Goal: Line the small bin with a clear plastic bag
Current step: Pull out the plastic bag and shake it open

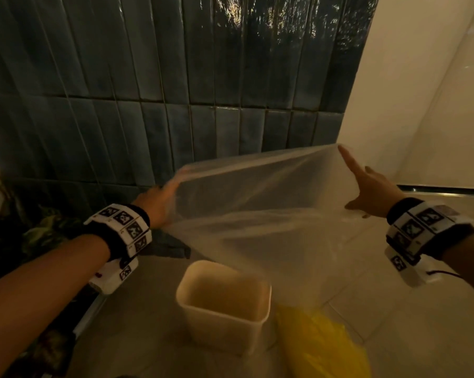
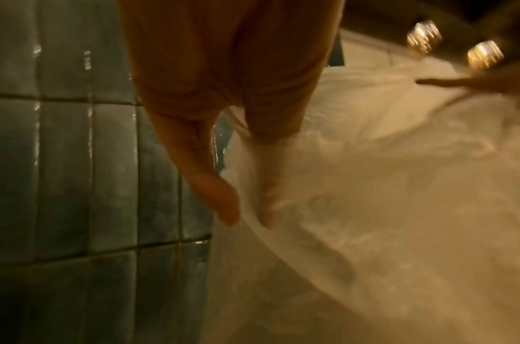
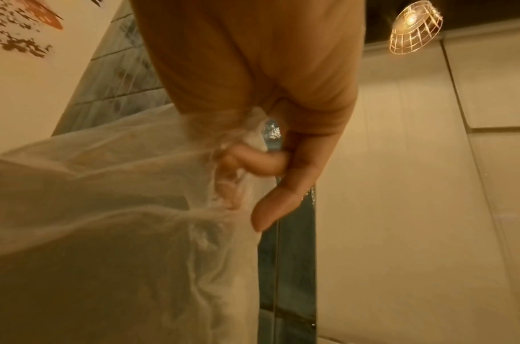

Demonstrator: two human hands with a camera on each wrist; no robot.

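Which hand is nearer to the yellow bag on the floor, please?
Right. The right hand holds the clear bag up above the yellow bag; the left hand is farther off, beyond the bin.

Thin translucent plastic bag [image 1: 257, 203]; matt, probably plastic bin [image 1: 222, 309]; glossy glazed wall tiles [image 1: 148, 77]

Left hand [image 1: 159, 203] and right hand [image 1: 372, 192] apart (right forefinger extended), both pinching.
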